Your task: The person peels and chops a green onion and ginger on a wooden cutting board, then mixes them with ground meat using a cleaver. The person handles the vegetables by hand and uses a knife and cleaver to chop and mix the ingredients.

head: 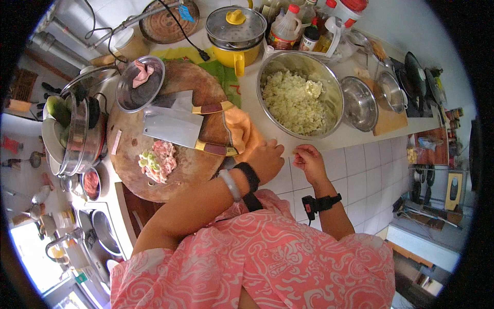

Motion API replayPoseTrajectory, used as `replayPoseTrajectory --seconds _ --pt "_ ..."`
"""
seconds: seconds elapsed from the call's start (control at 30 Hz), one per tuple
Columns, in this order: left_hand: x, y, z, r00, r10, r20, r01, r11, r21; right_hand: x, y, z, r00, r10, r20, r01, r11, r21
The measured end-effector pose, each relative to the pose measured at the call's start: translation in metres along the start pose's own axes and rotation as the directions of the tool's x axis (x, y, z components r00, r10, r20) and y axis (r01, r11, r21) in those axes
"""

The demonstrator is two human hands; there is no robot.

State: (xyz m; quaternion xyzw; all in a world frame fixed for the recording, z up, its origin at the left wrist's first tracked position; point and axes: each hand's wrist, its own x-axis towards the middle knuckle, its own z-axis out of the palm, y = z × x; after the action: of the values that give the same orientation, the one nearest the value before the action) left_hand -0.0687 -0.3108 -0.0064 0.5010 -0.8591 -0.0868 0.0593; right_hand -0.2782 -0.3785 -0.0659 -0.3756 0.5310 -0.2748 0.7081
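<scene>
My left hand (269,160), its fingers curled, is at the counter's front edge against an orange cloth (242,129); whether it grips the cloth is hidden. To its right, my right hand (310,161) has thumb and fingertips pinched together below a large steel bowl (339,101). A small pale bit may be between those fingertips, too small to tell. Finely chopped pale vegetable (287,102) fills much of the bowl, with a paler clump on top. Left of my hands, two cleavers (171,123) lie on a round wooden chopping board (193,175), beside chopped meat with sliced scallion (157,161).
A small steel bowl (125,94) with a piece of raw meat sits at the board's far left. Behind stand a yellow electric pot (231,56) and several condiment bottles (285,31). A stacked steamer (83,131) is at left; another steel bowl (359,104) is at right.
</scene>
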Motion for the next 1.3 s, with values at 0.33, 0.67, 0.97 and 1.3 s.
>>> replayPoseTrajectory --seconds 0.33,0.67,0.97,1.3 --pt "0.063 0.006 0.06 0.958 -0.019 0.287 -0.083 0.937 0.339 0.014 0.007 -0.022 0.995 -0.009 -0.096 0.016 0.997 0.072" --pt "-0.037 -0.005 0.022 0.978 -0.163 -0.133 0.124 0.957 -0.263 -0.026 -0.051 0.024 0.964 -0.06 0.261 0.157 0.916 -0.369" --pt "-0.225 0.003 -0.029 0.462 -0.646 -0.608 0.361 0.763 -0.536 -0.062 -0.03 0.224 0.62 0.155 0.769 0.185 0.924 -0.335" --pt "-0.31 -0.005 -0.005 0.337 -0.799 -0.499 0.452 0.602 -0.659 -0.075 0.002 0.288 0.535 0.152 0.831 0.57 0.661 -0.487"
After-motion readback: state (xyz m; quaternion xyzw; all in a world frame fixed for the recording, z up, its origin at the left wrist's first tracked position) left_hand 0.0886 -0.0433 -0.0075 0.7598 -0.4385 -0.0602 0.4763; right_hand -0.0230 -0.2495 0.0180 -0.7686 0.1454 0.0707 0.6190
